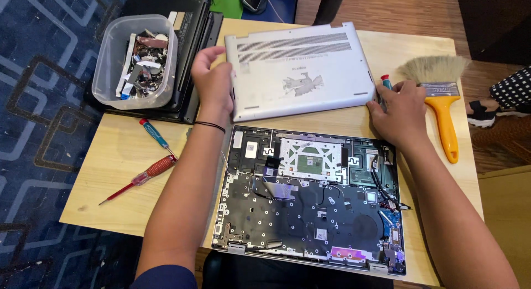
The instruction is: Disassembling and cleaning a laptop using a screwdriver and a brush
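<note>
A silver laptop bottom cover [301, 70] lies flat at the back of the wooden table [116, 173]. My left hand [213, 84] grips its left edge. My right hand [399, 111] rests at the cover's right corner, fingers curled around a small screwdriver [385, 83] with a red and blue cap. In front of the cover lies the opened laptop base [310, 197], its dark inner frame, metal touchpad plate, cables and fan recess exposed. A thin black band circles my left wrist.
A clear plastic tub [105, 73] of small parts sits on a black laptop [191, 34] at back left. A blue-handled screwdriver [156, 135] and a red-handled screwdriver [145, 177] lie at left. A yellow-handled brush [440, 95] lies at right. Another person's shoe [481, 114] shows at far right.
</note>
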